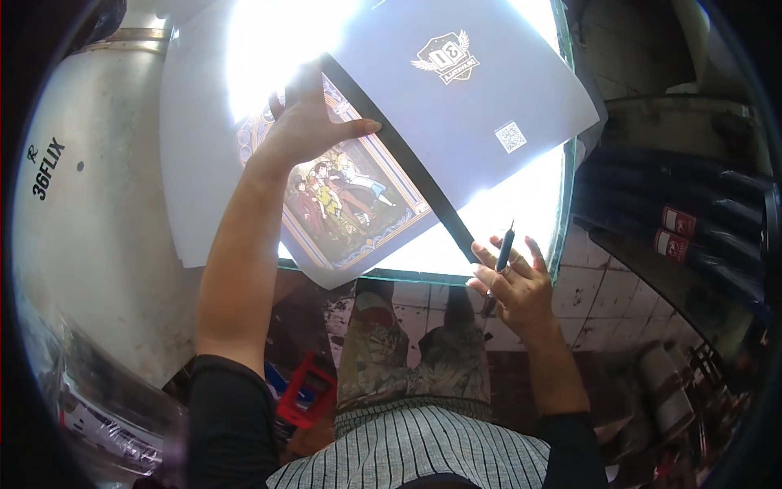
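A large printed sheet lies on a brightly lit glass-topped light table. Its blue-grey part bears a winged crest and a square code; a bordered picture of cartoon figures is on the near left. Between these two parts a long dark straight strip runs slantwise. My left hand lies spread over the picture, its thumb on the strip; glare washes out its far fingers. With its fingertips near the strip's lower end, my right hand holds a slim blue pen-like tool, thin tip pointing up and away.
At the left stands a big pale cylinder, with a plastic-wrapped bundle below it. Dark blue packages with red-and-white labels lie at the right. Below the table are a red plastic frame and a tiled floor.
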The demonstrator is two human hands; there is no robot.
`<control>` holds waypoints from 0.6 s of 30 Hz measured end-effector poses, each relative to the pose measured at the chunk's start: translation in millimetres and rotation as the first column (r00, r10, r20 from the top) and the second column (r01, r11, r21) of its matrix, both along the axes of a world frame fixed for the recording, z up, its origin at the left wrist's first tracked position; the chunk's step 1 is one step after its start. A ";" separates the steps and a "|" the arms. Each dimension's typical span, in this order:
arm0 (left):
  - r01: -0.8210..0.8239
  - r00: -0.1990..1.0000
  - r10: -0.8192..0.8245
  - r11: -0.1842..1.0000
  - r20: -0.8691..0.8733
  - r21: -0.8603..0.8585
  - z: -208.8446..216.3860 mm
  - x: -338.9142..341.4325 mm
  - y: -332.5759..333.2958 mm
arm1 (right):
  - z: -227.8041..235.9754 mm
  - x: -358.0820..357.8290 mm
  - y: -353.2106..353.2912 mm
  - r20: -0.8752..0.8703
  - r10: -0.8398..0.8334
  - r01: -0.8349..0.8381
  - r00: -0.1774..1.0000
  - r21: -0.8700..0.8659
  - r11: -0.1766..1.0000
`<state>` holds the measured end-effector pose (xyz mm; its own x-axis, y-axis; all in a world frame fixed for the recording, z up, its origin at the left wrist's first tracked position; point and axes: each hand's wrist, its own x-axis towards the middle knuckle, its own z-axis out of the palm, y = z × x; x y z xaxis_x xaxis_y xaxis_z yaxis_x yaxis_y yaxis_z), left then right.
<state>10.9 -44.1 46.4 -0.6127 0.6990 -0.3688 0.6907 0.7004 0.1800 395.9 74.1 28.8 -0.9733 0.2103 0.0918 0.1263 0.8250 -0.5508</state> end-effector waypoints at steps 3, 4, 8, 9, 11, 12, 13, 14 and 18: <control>-0.011 1.000 0.011 1.000 0.011 0.006 4.1 2.9 2.3 | 2.8 -1.7 1.0 0.007 -0.015 0.015 1.000 -0.031 0.999; -0.023 1.000 0.023 1.000 0.016 0.007 6.8 3.3 2.0 | 4.1 -3.8 1.3 0.000 -0.011 0.011 1.000 -0.022 1.000; -0.078 0.992 0.085 0.994 0.095 -0.073 33.2 1.0 4.7 | 6.9 -14.1 6.8 -0.125 -0.073 0.041 0.989 -0.237 0.971; -0.077 0.996 0.080 0.995 0.048 -0.062 32.3 -0.2 1.3 | 4.6 -19.5 17.3 -0.251 -0.106 0.018 0.962 -0.328 0.945; -0.076 0.997 0.076 0.992 -0.005 -0.105 24.6 5.3 13.8 | 15.2 -54.7 32.1 -0.445 -0.289 0.022 0.848 -0.515 0.857; -0.068 0.997 0.070 0.990 0.013 -0.124 24.7 8.0 20.1 | 26.4 -84.6 46.8 -0.485 -0.301 0.001 0.821 -0.526 0.850; -0.067 0.997 0.070 0.989 0.016 -0.129 27.8 7.9 19.7 | 34.0 -122.5 49.1 -0.436 -0.369 0.018 0.821 -0.626 0.780; -0.067 0.997 0.071 0.988 0.021 -0.141 28.1 7.2 15.7 | 35.1 -165.7 45.1 -0.371 -0.430 0.036 0.823 -0.721 0.692; -0.081 0.995 0.087 0.987 0.039 -0.136 37.3 6.1 11.5 | 24.7 -318.3 50.9 -0.261 -0.309 -0.021 0.915 -0.794 0.608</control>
<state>17.0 -32.6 83.7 -0.6483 0.5880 -0.4837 0.6214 0.7757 0.1101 77.6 125.0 53.6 -0.8575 0.4959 0.1372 -0.1243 0.0591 -0.9905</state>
